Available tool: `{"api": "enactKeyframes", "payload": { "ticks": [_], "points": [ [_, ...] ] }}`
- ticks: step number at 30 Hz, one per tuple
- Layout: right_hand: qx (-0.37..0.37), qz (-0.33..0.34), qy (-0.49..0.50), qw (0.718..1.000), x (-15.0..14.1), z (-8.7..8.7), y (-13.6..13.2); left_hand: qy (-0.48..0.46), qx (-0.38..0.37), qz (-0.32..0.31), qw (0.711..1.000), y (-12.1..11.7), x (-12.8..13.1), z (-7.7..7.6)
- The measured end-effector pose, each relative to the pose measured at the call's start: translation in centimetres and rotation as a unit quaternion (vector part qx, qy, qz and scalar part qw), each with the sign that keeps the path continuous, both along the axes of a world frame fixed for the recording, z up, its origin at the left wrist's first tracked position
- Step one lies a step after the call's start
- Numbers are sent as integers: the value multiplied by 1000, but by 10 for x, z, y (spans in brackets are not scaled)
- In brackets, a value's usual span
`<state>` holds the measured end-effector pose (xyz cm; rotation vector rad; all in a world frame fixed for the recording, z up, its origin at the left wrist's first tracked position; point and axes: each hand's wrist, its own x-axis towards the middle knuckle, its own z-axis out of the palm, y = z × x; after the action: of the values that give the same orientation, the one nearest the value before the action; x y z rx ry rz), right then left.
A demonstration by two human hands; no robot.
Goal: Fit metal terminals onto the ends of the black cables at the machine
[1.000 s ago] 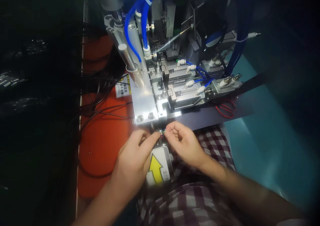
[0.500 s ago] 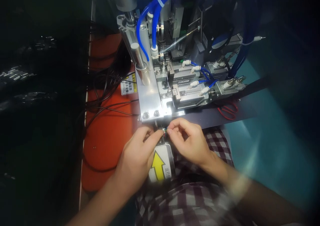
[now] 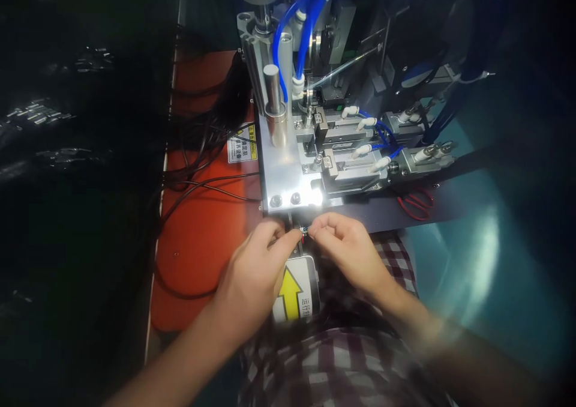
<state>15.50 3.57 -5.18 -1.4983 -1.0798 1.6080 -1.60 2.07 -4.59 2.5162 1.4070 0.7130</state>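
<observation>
My left hand (image 3: 256, 275) is closed in a pinch, thumb and forefinger at a tiny connector-like part with thin coloured wires (image 3: 303, 233). From the other side my right hand (image 3: 351, 248) pinches at the same wires with its fingertips. A bit of red shows between the hands; the rest is small and partly covered by fingers. Both hands are just in front of the machine's shiny metal plate (image 3: 283, 182), over a narrow track. Below them lies a white panel with a yellow arrow (image 3: 291, 290).
Pneumatic cylinders (image 3: 351, 170) with blue air tubes (image 3: 310, 29) rise behind my hands. Black cables (image 3: 198, 185) cross the orange board (image 3: 198, 257) on the left. Red-handled scissors or pliers (image 3: 416, 205) lie to the right. A checked garment (image 3: 342, 365) shows below.
The view has shifted, so the machine and both hands appear further right. My fingers keep their pinch at the small wired part, with the right hand's fingers slightly more closed.
</observation>
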Motion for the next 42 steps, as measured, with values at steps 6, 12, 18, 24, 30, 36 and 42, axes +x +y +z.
{"api": "enactKeyframes", "payload": {
  "ticks": [6,12,18,24,30,36,42],
  "points": [
    [-54,-12,34,998,-2,3,1,1,-3,-1,1000,0,-1,-1],
    [-63,-19,50,997,-3,3,1,7,-8,5,1000,0,0,-1],
    [-59,-21,60,996,-4,2,2,6,4,6,1000,1,1,0],
    [-60,-15,53,997,-2,3,0,6,-1,3,1000,0,1,2],
    [-62,-23,53,996,-3,2,1,7,5,6,1000,0,-1,0],
    [-60,-23,50,997,-4,2,1,10,-1,5,1000,0,0,1],
    [-46,-31,36,998,-4,4,1,11,-2,5,1000,0,-1,0]
  ]
}}
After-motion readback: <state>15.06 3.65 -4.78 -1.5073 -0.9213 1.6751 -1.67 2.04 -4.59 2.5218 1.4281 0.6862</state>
